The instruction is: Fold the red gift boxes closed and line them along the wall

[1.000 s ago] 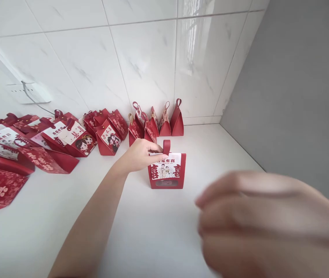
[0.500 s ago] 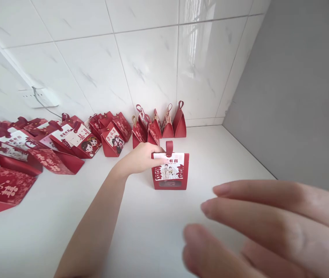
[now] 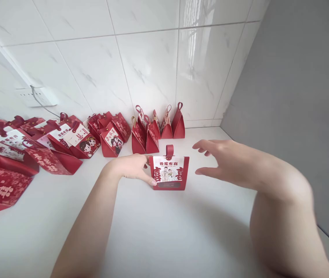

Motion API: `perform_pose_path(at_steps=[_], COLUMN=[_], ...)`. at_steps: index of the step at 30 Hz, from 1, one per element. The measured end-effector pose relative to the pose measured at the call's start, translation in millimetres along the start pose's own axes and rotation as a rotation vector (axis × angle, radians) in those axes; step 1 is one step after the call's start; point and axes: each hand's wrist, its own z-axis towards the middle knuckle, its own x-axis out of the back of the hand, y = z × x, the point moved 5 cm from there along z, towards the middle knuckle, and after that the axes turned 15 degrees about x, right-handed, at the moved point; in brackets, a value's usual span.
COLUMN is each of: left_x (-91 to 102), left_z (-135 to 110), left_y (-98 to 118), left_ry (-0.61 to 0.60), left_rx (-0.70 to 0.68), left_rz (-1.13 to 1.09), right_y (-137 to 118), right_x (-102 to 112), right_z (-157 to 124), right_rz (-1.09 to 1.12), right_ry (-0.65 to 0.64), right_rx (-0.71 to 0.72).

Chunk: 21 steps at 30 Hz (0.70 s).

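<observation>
Kitchen-like room, exact kind unclear: marbled wall tiles (image 3: 147, 69) behind white worktop's (image 3: 152, 231) back edge, wall socket (image 3: 46, 98) above, grey panel (image 3: 292, 96) along right edge.

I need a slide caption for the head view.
Left hand touches a red box; open right hand hovers beside it.

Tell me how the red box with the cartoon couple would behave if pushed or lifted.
The red box is probably fairly stiff: its front stands flat with straight edges. Pushed, it would likely slide rather than roll, its straight base resting on a smooth-looking white counter. The thin strap loop on top may bend.
</observation>
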Motion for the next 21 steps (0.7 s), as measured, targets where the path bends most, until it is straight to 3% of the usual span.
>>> perform_pose_path(at_steps=[3, 6, 8, 10, 14, 17, 19, 21], left_x=[-1.4, -3.4, -11.6, -23.3, -55.4, -76.1, -86.9, -94.6], left_z=[2, 13, 23, 34, 51, 58, 62, 68], left_y=[0, -2, -5, -9, -22, -31, -37, -41], left_ry=[-0.039, -0.011, -0.065, -0.13, -0.164, 0.014, 0.145, 0.193], left_rx=[0.01, 0.053, 0.072, 0.051, -0.054, -0.191, -0.222, -0.234], left_rz=[-0.018, -0.057, -0.125, -0.24, -0.466, -0.638, -0.688, -0.733], right_y=[20, 18, 20, 29, 49, 51, 51, 50], right_x=[-26, -51, -68, -87, -127, -155, -167, -175], right_z=[21, 46, 57, 59, 41, 22, 12, 8], right_rz=[0.1, 0.335, 0.577, 0.836, 1.114, 1.216, 1.169, 1.105], right_ry=[-0.14, -0.235, -0.16, -0.022, 0.238, 0.262, 0.284, 0.302], right_rx=[-0.065, 0.07, 0.113, 0.052, -0.069, -0.114, -0.112, -0.074])
